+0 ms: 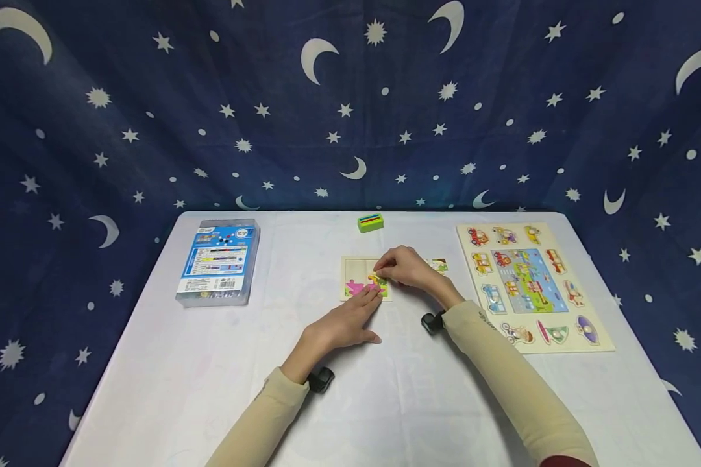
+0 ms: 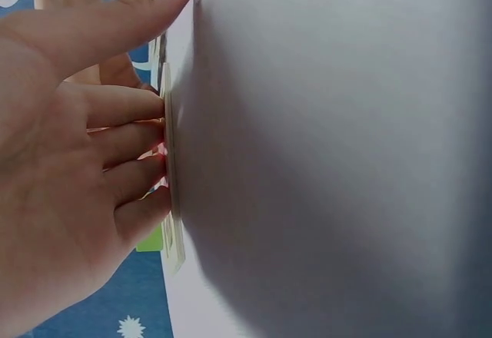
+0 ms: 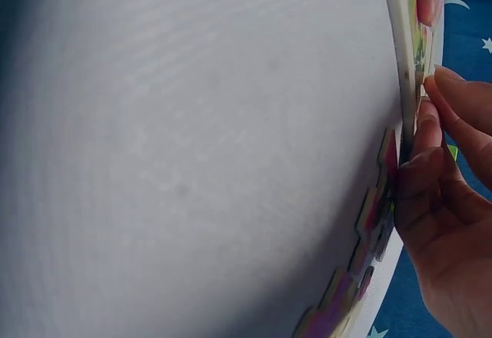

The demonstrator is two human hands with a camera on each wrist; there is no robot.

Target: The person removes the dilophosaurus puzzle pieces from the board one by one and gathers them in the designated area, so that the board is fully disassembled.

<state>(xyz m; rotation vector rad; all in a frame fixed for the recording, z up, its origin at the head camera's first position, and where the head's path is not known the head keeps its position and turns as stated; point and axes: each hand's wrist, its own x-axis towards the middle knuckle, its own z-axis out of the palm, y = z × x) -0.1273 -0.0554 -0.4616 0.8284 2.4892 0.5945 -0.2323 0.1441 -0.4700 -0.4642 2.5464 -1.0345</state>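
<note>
A small wooden jigsaw puzzle tray (image 1: 353,266) lies flat at the middle of the table, with colourful pieces along its lower part and bare wood above. My left hand (image 1: 346,321) rests its straight fingertips on the pink puzzle pieces (image 1: 354,287) at the near edge; in the left wrist view, the fingers (image 2: 127,134) lie against the tray's face. Over the tray's right side, my right hand (image 1: 407,267) pinches a yellowish puzzle piece (image 1: 376,279) between thumb and fingertips. Fingers hide most of that piece. Beside the right wrist, loose puzzle pieces (image 1: 439,264) show in part.
At the right lies a large wooden knob-style puzzle board (image 1: 485,331) with vehicle pieces. A green block (image 1: 370,223) with coloured stripes stands near the back edge. On the left is a clear plastic box (image 1: 217,263) with a blue label. A star-patterned curtain (image 1: 280,162) hangs behind.
</note>
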